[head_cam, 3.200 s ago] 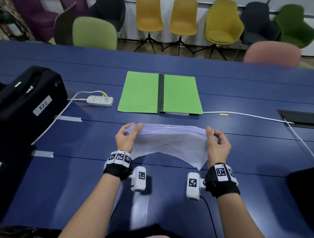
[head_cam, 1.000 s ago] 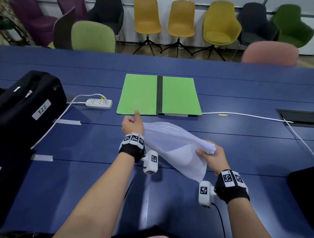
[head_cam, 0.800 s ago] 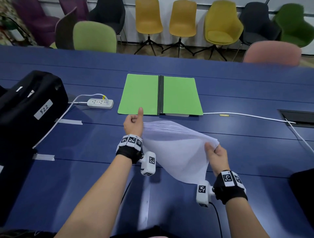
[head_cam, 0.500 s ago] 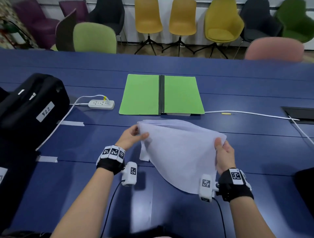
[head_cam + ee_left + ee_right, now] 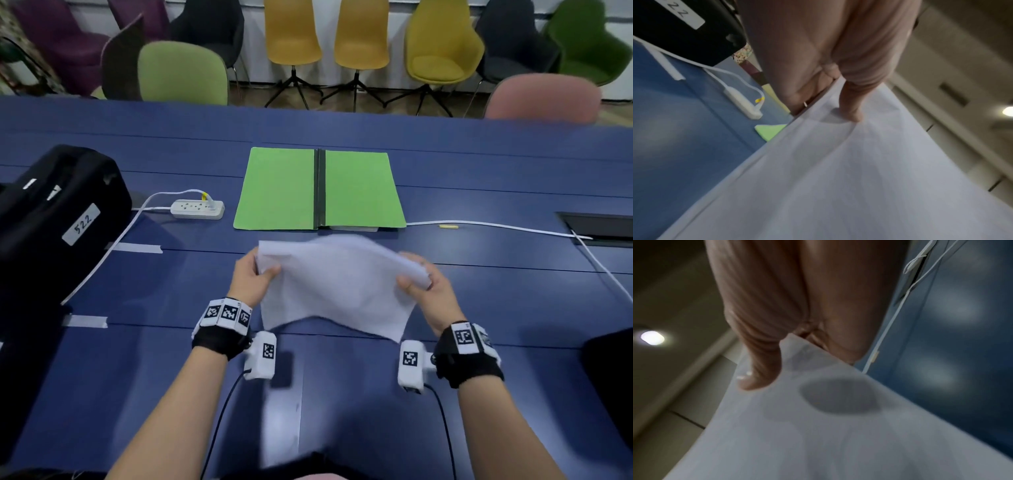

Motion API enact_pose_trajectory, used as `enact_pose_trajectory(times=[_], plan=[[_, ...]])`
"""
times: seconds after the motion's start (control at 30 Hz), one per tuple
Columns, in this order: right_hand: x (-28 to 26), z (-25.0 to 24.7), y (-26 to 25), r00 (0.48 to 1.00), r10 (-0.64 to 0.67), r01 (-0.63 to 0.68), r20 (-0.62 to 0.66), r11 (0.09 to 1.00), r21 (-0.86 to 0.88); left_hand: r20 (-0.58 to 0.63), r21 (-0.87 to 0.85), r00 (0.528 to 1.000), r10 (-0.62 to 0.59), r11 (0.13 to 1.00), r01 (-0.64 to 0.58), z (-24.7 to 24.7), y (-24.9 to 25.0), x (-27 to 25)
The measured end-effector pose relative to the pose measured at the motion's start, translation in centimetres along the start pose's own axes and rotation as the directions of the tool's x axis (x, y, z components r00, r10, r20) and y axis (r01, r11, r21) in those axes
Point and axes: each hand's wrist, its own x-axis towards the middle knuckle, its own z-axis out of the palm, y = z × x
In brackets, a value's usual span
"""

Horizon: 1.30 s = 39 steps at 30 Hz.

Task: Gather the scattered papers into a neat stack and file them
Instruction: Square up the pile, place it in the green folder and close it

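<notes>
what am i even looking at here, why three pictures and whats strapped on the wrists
No machine here: a person's two bare hands, each wrist wearing a black band with a small white camera. The wide picture comes from a head camera; the two blurry close-ups look along each hand. The left hand and right hand each grip one end of a sagging stack of white paper sheets, held above the long blue table. Behind it lies an open green folder, with a white power strip and a black case to the left.

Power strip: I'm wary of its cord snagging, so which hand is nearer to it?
Left. The left hand grips the papers just right of the power strip; the right hand holds their far edge.
</notes>
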Motion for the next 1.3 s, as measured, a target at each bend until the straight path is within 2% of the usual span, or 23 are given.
enact_pose_trajectory(times=[0.1, 0.2, 0.33, 0.53, 0.63, 0.73, 0.9, 1.0, 1.1, 1.2, 1.3], plan=[[-0.7, 0.4, 2.6, 0.991, 0.116, -0.119, -0.067, 0.992, -0.039, 0.005, -0.001, 0.994, -0.108, 0.994, 0.108, 0.4, -1.8, -0.9], [-0.8, 0.6, 3.0, 0.983, 0.147, -0.150, -0.108, 0.988, -0.021, 0.030, -0.044, 0.987, -0.158, 0.986, 0.159, 0.2, -2.5, -1.2], [-0.3, 0.8, 1.7, 0.982, 0.148, -0.146, -0.116, 0.989, 0.027, -0.001, -0.036, 0.989, -0.147, 0.988, 0.147, -0.1, -2.1, -0.8], [-0.7, 0.1, -0.7, 0.991, -0.004, 0.018, -0.131, 0.994, 0.104, -0.045, -0.075, 0.996, -0.075, 0.995, 0.071, -1.2, -1.2, -0.3], [-1.3, -0.1, 0.0, 0.999, 0.032, -0.032, 0.001, 0.997, 0.067, 0.003, -0.026, 0.996, -0.090, 0.996, 0.090, -0.9, -1.7, -1.2], [-2.0, 0.1, 1.9, 0.993, 0.115, -0.115, -0.025, 0.993, 0.017, 0.020, -0.105, 0.990, -0.142, 0.984, 0.144, 0.2, -1.9, -2.5], [-2.1, 1.1, 1.8, 0.990, 0.095, -0.086, -0.108, 0.992, 0.090, -0.101, -0.300, 0.969, -0.224, 0.936, 0.185, 1.8, -1.0, -3.3], [-1.6, 2.2, 0.2, 0.991, 0.041, -0.020, -0.130, 0.987, 0.160, -0.216, -0.349, 0.950, -0.225, 0.927, 0.140, 2.5, 0.2, -3.4], [-1.0, 2.6, -0.8, 0.986, -0.018, 0.055, -0.168, 0.975, 0.215, -0.271, -0.431, 0.938, -0.217, 0.898, 0.083, 2.6, 1.0, -3.0], [-0.8, 3.0, -0.3, 0.985, -0.028, 0.057, -0.170, 0.985, 0.165, -0.339, -0.363, 0.910, -0.240, 0.925, 0.109, 3.1, 0.3, -2.8], [-1.0, 3.0, 0.3, 0.978, 0.005, 0.033, -0.208, 0.983, 0.179, -0.351, -0.324, 0.898, -0.264, 0.934, 0.148, 3.5, -0.5, -2.8]])
